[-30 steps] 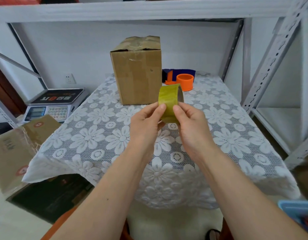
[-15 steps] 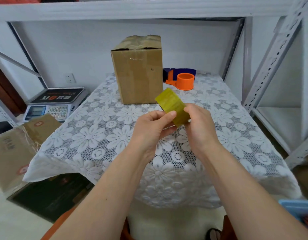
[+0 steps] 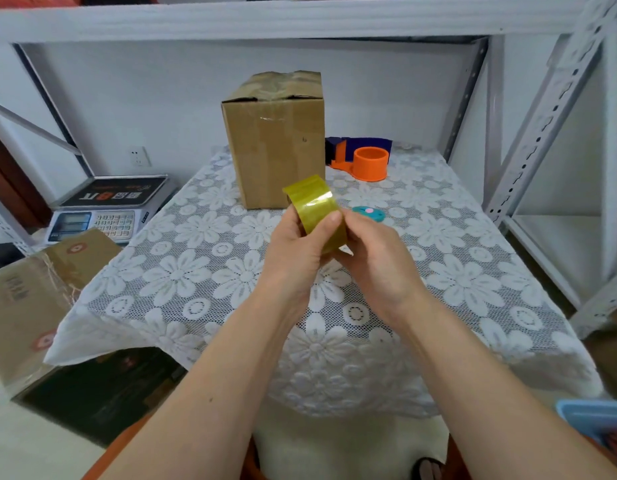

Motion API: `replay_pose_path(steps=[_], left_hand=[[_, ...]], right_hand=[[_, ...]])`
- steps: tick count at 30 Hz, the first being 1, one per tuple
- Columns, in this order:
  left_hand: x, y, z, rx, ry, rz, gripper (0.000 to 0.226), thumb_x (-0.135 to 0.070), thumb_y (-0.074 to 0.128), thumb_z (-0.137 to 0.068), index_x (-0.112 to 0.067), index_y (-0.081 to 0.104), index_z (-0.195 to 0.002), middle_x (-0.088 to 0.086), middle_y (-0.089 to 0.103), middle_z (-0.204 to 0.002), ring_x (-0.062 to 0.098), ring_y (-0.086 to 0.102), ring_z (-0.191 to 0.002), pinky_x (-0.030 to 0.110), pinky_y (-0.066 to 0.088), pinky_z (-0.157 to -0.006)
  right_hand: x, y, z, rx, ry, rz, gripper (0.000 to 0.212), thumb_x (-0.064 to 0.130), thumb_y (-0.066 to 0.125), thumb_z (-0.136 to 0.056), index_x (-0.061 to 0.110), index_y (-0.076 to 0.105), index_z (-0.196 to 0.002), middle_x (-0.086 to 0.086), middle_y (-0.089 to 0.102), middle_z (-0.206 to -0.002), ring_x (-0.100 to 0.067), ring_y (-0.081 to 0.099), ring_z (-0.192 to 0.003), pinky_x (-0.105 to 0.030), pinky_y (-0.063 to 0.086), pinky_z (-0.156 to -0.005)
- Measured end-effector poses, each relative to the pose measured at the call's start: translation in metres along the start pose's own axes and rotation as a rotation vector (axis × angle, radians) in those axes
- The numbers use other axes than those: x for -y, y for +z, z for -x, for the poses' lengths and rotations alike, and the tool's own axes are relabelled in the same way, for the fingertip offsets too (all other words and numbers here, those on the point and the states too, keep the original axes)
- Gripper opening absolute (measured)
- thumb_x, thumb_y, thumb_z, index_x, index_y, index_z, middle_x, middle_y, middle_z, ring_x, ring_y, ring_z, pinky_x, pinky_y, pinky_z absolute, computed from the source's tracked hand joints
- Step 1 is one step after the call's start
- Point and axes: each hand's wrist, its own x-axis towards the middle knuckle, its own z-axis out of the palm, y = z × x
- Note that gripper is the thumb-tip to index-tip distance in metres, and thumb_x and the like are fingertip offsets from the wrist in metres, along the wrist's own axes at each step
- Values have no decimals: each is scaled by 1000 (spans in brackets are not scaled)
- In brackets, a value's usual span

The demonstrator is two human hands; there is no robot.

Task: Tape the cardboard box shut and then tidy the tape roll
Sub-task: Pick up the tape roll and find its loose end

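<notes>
A tall brown cardboard box [image 3: 275,140] stands upright at the back of the table, its top flaps folded down with a small gap at the front edge. I hold a yellowish roll of tape [image 3: 312,206] above the middle of the table, in front of the box. My left hand [image 3: 296,251] grips the roll from the left, thumb pressed on its outer face. My right hand [image 3: 376,258] holds it from the right and below, fingers curled under it.
The table carries a white lace flower cloth [image 3: 196,271]. An orange and blue tape dispenser [image 3: 365,161] sits right of the box, a small teal cutter [image 3: 369,213] nearer. A weighing scale [image 3: 106,209] and cartons [image 3: 33,299] lie left. Metal shelf posts [image 3: 542,109] rise on the right.
Both hands have turned the tape roll: it stood upright a second ago and now lies tilted, its wide face towards me. The teal cutter has come into view behind my right hand.
</notes>
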Motion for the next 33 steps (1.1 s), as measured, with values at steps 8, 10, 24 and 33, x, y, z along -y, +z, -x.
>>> replay_pose_path(steps=[8,10,24,33], left_hand=[[-5,-5,2,303,-45,-331,32,-8,57,-93,-12,55,-124,18,67,-114,32,65,-106,45,55,-88],[-4,-3,1,237,-18,-312,26,-9,63,-89,-10,61,-115,19,69,-109,29,67,-98,43,55,-87],[17,19,4,-37,186,-495,15,-12,63,-79,-17,63,-93,9,48,-111,19,54,-105,14,43,-81],[14,20,7,-86,219,-466,12,-24,56,-60,-31,55,-69,8,51,-96,24,56,-94,31,47,-76]], right_hand=[[4,-10,-4,-143,81,-98,33,32,55,-93,4,72,-89,-16,73,-88,-24,70,-85,-35,56,-78],[4,-8,-5,-105,100,-300,31,30,53,-94,4,72,-95,-14,73,-94,-23,70,-90,-33,55,-78],[-2,3,-4,-118,172,-855,36,30,48,-96,-1,65,-101,-19,67,-107,-30,64,-104,-45,44,-102],[-13,8,-8,-131,134,-753,36,31,50,-95,1,67,-105,-22,61,-124,-34,57,-119,-45,43,-104]])
